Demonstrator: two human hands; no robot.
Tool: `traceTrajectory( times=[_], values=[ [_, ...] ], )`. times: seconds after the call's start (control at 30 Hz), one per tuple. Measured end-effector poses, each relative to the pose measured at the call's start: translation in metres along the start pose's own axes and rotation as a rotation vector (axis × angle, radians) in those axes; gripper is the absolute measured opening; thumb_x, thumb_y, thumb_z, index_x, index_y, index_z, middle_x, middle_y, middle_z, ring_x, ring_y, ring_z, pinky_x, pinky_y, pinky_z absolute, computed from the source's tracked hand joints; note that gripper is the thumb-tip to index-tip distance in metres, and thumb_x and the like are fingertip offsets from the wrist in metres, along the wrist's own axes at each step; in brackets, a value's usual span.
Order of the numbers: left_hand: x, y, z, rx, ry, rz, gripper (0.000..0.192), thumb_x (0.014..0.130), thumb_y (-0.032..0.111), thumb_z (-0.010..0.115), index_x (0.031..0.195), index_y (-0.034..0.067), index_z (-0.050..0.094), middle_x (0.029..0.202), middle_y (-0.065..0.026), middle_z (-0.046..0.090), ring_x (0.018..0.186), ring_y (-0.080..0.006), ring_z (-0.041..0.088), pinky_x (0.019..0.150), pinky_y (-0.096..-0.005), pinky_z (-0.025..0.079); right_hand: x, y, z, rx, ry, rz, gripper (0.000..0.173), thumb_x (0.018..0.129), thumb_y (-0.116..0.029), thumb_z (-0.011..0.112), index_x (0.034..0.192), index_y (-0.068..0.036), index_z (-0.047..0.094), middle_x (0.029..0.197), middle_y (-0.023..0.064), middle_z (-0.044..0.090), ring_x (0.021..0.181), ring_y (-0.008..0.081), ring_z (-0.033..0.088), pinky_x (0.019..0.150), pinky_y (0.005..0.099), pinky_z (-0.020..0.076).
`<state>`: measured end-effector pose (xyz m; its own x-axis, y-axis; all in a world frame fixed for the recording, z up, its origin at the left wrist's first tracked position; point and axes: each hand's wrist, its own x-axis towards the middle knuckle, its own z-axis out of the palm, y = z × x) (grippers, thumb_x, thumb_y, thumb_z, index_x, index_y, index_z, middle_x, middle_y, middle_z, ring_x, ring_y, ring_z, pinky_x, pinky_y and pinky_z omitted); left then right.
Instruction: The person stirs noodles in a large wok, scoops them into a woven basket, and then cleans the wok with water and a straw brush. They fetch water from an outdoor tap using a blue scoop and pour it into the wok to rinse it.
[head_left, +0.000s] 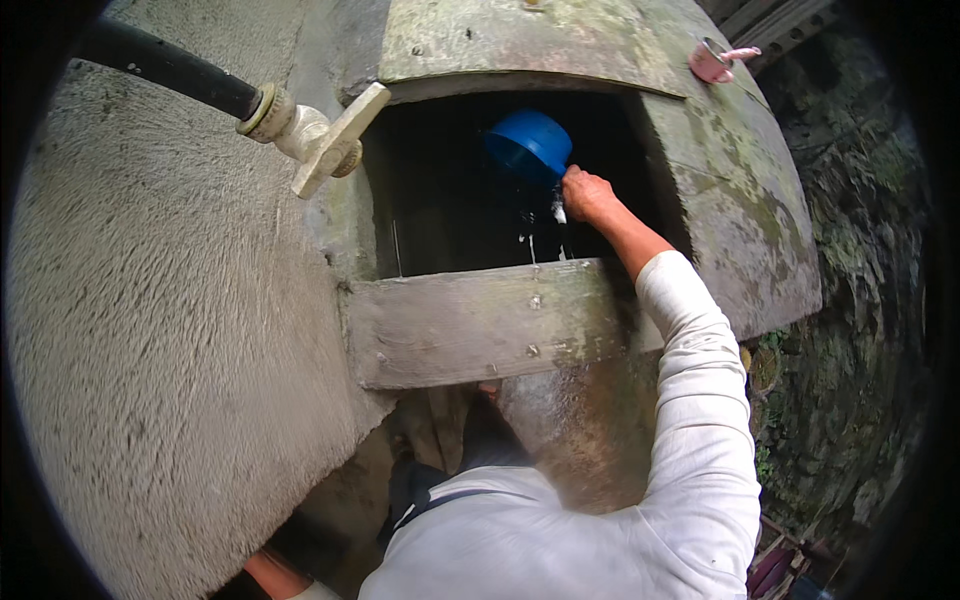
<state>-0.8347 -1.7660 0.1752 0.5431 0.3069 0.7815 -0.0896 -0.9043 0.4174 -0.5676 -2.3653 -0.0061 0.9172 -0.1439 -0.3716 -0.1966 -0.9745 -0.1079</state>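
My right hand (585, 193) grips the handle of a blue plastic dipper (531, 142) over the dark opening of a concrete water tank (720, 187). The dipper is tilted, and water drips and streaks beneath it and near the hand. What the dipper holds cannot be seen. At the lower left only my left forearm (276, 574) shows, beside the rough wall; the left hand itself is out of view.
A tap (319, 142) on a black pipe (172, 67) juts in at the upper left, before a rough cement wall (172, 322). A plank-like ledge (480, 322) fronts the opening. A pink cup (711, 61) stands at the tank's upper right. Wet ground (585, 435) lies below.
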Motion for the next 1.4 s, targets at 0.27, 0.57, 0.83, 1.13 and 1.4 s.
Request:
traceTrajectory(
  times=[0.27, 0.57, 0.83, 1.13, 1.4],
  values=[
    [0.0, -0.002, 0.002, 0.025, -0.02, -0.047, 0.046, 0.102, 0.037, 0.056, 0.125, -0.002, 0.049, 0.115, -0.014, 0.05, 0.103, -0.0248, 0.049, 0.086, -0.0394, 0.041, 0.037, -0.023, 0.048, 0.408, -0.354, -0.144, 0.023, 0.093, -0.019, 0.059, 0.094, 0.003, 0.056, 0.081, 0.0158, 0.064, 0.066, 0.0271, 0.064, 0.055, 0.0394, 0.0513],
    [0.003, 0.001, 0.004, -0.079, -0.023, -0.039, 0.04, 0.102, 0.035, 0.055, 0.119, 0.0, 0.051, 0.106, -0.0101, 0.051, 0.095, -0.0201, 0.049, 0.08, -0.0357, 0.041, -0.08, -0.036, -0.034, 1.719, -0.522, 0.317, 0.034, 0.109, -0.036, 0.044, 0.095, -0.005, 0.046, 0.071, -0.0036, 0.042, 0.05, 0.0032, 0.034, 0.038, 0.0206, 0.0296],
    [0.012, 0.01, 0.009, -0.303, -0.02, -0.036, 0.035, 0.103, 0.034, 0.055, 0.114, 0.001, 0.052, 0.099, -0.0066, 0.051, 0.088, -0.0159, 0.048, 0.074, -0.0324, 0.041, -0.23, -0.052, -0.075, 1.949, -0.32, 0.176, 0.029, 0.108, -0.032, 0.05, 0.098, -0.004, 0.049, 0.068, -0.006, 0.041, 0.048, 0.002, 0.033, 0.037, 0.0195, 0.0266],
    [0.03, 0.006, 0.0, -0.851, -0.168, -0.088, 0.031, 0.103, 0.032, 0.055, 0.108, 0.002, 0.055, 0.09, -0.0027, 0.052, 0.08, -0.0111, 0.048, 0.068, -0.0286, 0.041, -0.408, -0.097, -0.02, 2.062, 0.024, 0.134, 0.023, 0.104, -0.026, 0.057, 0.104, -0.004, 0.053, 0.069, -0.0069, 0.044, 0.047, 0.0015, 0.036, 0.035, 0.0193, 0.0284],
    [-0.06, -0.159, -0.039, -0.919, -0.478, -0.134, 0.032, 0.091, 0.02, 0.072, 0.111, 0.003, 0.055, 0.097, -0.0085, 0.057, 0.08, -0.0198, 0.054, 0.065, -0.0327, 0.045, -0.567, -0.184, 0.113, 2.023, 0.247, 0.37, 0.022, 0.104, -0.03, 0.058, 0.104, -0.008, 0.056, 0.069, -0.0079, 0.045, 0.046, 0.0012, 0.034, 0.035, 0.0196, 0.0241]
  ],
)
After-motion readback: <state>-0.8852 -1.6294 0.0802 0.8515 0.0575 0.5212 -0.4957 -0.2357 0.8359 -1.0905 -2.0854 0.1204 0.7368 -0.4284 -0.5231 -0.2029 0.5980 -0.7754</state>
